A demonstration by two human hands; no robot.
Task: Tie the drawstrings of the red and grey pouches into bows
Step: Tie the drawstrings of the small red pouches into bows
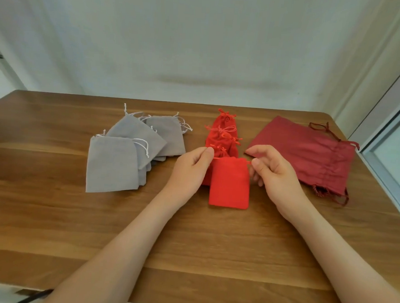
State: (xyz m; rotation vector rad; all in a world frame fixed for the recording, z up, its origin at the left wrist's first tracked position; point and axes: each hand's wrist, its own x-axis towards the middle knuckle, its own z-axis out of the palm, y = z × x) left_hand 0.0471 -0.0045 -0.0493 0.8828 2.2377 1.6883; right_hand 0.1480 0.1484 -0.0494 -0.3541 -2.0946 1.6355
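A bright red pouch (229, 183) lies flat on the wooden table (49, 224), its mouth facing away from me. My left hand (191, 167) pinches the red drawstring at the pouch's top left corner. My right hand (272, 170) pinches the drawstring at the top right corner. Behind this pouch lies a row of red pouches (223, 134) with their strings tied in bows. To the left sits a loose pile of several grey pouches (129, 147) with white drawstrings hanging untied.
Larger dark red drawstring bags (311, 155) lie stacked at the right, near the table's right edge. A white wall stands behind the table and a window frame (391, 144) runs along the right side.
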